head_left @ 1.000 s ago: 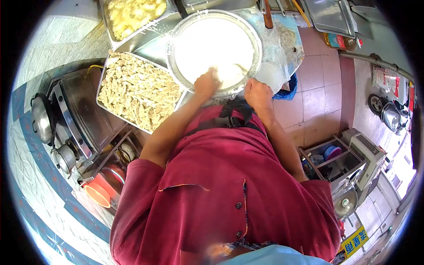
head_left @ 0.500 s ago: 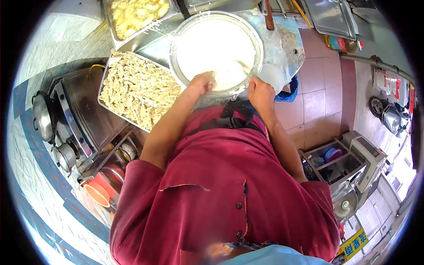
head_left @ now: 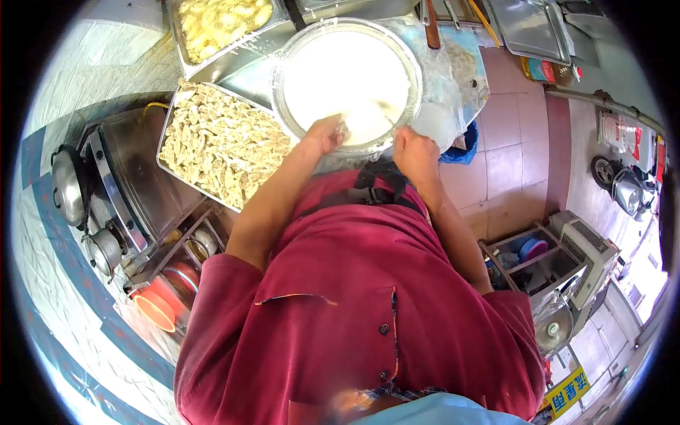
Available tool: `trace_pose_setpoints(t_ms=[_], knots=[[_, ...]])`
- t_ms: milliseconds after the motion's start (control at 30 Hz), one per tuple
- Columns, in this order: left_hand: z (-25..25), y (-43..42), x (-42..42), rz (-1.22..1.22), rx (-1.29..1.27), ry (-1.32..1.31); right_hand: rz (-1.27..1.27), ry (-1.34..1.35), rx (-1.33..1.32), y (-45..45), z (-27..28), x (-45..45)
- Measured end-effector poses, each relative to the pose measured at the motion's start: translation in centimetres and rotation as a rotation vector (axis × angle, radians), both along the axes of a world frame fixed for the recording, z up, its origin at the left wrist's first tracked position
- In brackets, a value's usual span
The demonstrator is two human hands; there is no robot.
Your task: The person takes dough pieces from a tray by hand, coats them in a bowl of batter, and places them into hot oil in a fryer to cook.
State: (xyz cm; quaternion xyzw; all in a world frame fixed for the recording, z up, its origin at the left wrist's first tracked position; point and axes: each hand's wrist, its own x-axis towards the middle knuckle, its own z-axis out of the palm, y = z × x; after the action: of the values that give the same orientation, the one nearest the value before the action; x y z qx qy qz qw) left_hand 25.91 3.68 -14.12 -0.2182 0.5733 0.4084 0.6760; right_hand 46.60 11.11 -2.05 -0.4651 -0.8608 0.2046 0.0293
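Note:
A wide round basin point(head_left: 418, 74) full of white batter point(head_left: 340, 71) stands in front of me. My left hand point(head_left: 326, 134) is over its near-left rim, fingers curled; what they hold, if anything, is hidden. At the near-right rim, my right hand point(head_left: 418, 150) is closed, thumb and fingers pinched around a thin handle point(head_left: 388, 117) that slants into the batter. The handle's lower end is out of sight in the white. To the left of the basin lies a metal tray point(head_left: 164, 152) heaped with pale, coated food strips point(head_left: 219, 138).
Beyond the tray, yellow pieces point(head_left: 223, 25) sit in a metal pan of oil point(head_left: 191, 71). Wooden-handled tools point(head_left: 432, 32) lie past the basin. An oil bottle point(head_left: 563, 72) is at the upper right. Lidded pots point(head_left: 69, 185) and an orange basin point(head_left: 156, 309) are low on the left.
My right hand has shifted slightly left and toward me along the rim. The raised lump in the batter has flattened, and the thin handle shows more. My left hand has hardly moved.

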Motion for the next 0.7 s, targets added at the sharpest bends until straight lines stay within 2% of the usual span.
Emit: trace_pose_setpoints(t_ms=[100, 200, 300, 400, 500, 600, 700], knots=[[0.5, -0.4, -0.1, 0.036, 0.031, -0.003, -0.137, 0.030, 0.053, 1.1, -0.7, 0.3], [0.7, -0.2, -0.2, 0.060, 0.042, -0.009, 0.005, -0.265, -0.028, 1.1, -2.1, 1.1], [0.3, -0.5, -0.4, 0.040, 0.022, -0.016, 0.020, -0.315, -0.064, 0.4, -2.8, 1.2], [-0.1, -0.7, -0.5, 0.064, 0.022, 0.002, -0.058, 0.068, -0.026, 0.1, -1.8, 1.0], [0.9, -0.1, -0.3, 0.111, 0.008, 0.005, 0.055, 0.113, -0.111, 0.1, 0.1, 0.4], [2.1, 0.0, 0.0, 0.089, 0.071, -0.020, -0.006, -0.029, -0.002, 0.7, -0.1, -0.1], [1.7, -0.5, -0.1, 0.109, 0.189, -0.090, -0.209, 0.059, 0.011, 1.6, -1.2, 0.4]])
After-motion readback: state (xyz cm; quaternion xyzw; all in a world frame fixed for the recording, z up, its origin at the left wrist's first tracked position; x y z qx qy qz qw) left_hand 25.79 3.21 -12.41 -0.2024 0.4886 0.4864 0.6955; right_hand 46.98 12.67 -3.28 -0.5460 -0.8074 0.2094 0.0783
